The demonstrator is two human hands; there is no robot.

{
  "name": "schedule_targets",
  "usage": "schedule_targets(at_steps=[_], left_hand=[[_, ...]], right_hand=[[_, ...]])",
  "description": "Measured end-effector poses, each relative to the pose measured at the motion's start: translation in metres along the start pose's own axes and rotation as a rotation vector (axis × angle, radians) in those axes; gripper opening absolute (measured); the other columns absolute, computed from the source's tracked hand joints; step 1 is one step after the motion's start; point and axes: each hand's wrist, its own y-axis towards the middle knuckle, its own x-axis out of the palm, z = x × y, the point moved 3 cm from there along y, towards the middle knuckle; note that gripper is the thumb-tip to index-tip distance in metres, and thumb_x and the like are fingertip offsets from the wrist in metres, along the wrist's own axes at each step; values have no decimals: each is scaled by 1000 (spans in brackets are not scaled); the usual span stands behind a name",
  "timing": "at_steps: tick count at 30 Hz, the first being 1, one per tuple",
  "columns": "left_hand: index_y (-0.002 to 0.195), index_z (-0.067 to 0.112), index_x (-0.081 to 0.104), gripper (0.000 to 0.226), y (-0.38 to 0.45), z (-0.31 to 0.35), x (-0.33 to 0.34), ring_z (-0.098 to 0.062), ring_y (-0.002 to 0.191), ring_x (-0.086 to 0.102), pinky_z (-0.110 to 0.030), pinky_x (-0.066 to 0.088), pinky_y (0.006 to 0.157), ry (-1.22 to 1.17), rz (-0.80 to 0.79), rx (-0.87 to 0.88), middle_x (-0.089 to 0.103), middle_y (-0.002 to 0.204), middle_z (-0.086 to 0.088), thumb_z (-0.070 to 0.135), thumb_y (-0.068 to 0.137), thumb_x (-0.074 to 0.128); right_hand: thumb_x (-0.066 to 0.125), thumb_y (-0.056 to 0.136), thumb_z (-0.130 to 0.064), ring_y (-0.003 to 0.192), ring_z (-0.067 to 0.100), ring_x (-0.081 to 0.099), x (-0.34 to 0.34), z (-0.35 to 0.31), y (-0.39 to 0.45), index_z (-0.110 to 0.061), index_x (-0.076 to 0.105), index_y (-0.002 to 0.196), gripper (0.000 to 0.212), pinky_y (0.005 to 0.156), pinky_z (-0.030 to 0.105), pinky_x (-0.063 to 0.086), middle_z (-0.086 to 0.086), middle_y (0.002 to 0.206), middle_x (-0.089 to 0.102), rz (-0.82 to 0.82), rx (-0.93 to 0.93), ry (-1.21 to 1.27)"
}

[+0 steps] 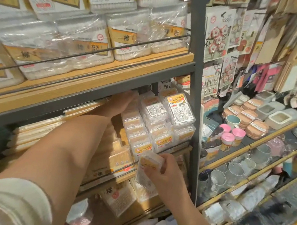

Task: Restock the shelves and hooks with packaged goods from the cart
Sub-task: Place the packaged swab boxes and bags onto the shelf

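Note:
My right hand (168, 168) grips a clear dental floss pack (147, 170) with an orange label, held in front of the middle shelf's front rail. My left hand (121, 102) reaches deep into that middle shelf, fingers laid straight against the top of a row of clear packs (133, 121) at the back. More dental floss packs (173, 121) stand stacked in rows at the right end of the shelf. The cart is out of view.
Above, cotton swab boxes (77, 46) sit behind a wire rail on a wooden shelf (111, 73). A grey steel upright (197, 81) bounds the bay on the right. Beyond it are hanging card packs (220, 35), pink-lidded jars (233, 136), containers and glassware (230, 172).

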Motion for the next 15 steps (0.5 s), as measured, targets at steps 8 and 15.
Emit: schedule_targets(at_steps=[8, 15], left_hand=[[106, 14, 61, 36, 21, -21, -5, -12, 90, 62, -21, 42, 76, 19, -42, -8, 59, 93, 4, 47, 93, 57], [110, 23, 62, 47, 29, -27, -15, -11, 92, 58, -23, 38, 75, 154, -37, -123, 60, 96, 8, 59, 97, 35]], right_hand=[[71, 86, -36, 73, -3, 59, 6, -2, -6, -33, 51, 103, 26, 62, 18, 48, -8, 89, 62, 25, -36, 4], [71, 84, -35, 93, 1, 61, 11, -11, -7, -40, 48, 104, 30, 82, 26, 54, -13, 102, 63, -71, -26, -5]])
